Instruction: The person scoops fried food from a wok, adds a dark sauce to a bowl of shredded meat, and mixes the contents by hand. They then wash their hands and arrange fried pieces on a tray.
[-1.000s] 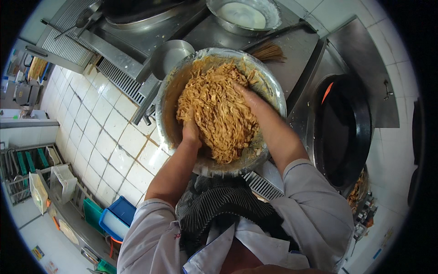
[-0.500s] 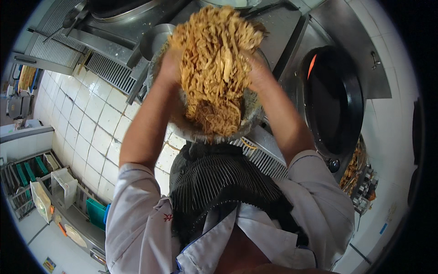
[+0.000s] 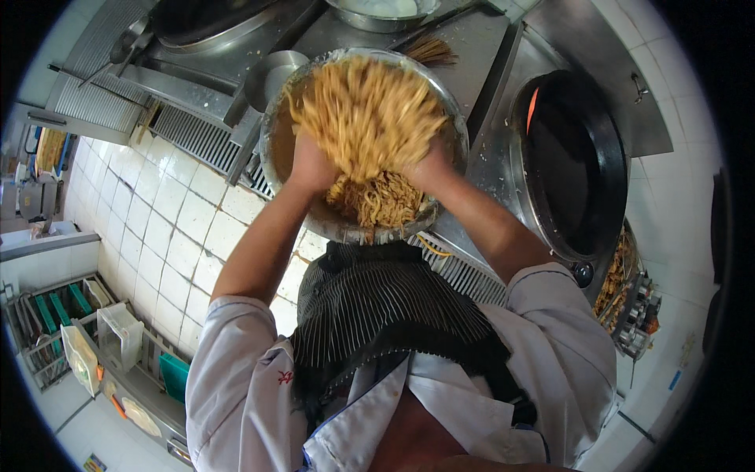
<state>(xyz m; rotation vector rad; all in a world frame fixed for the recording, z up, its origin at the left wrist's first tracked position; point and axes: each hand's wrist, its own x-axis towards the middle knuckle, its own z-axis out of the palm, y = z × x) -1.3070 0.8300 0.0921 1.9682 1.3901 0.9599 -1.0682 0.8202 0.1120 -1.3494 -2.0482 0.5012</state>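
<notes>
My left hand (image 3: 314,165) and my right hand (image 3: 427,167) hold a big heap of golden-brown, noodle-like strips (image 3: 370,110) between them. The heap is blurred by motion and hides most of my fingers. It hangs over a large, round metal bowl (image 3: 274,169) whose inner wall is smeared with a brownish coating. More strips (image 3: 385,203) lie in the bowl below my wrists, toward its near side.
A black wok (image 3: 570,169) sits at the right. A small metal pan (image 3: 271,75) and a pale-filled basin (image 3: 377,17) stand by the bowl, with a bamboo brush (image 3: 431,52) behind it. Another wok (image 3: 200,20) is far left. Tiled floor (image 3: 169,208) shows at left.
The lifted heap has dropped lower over the bowl and looks smaller, uncovering the bowl's far rim, the brush and the basin. My hands have come a little closer together.
</notes>
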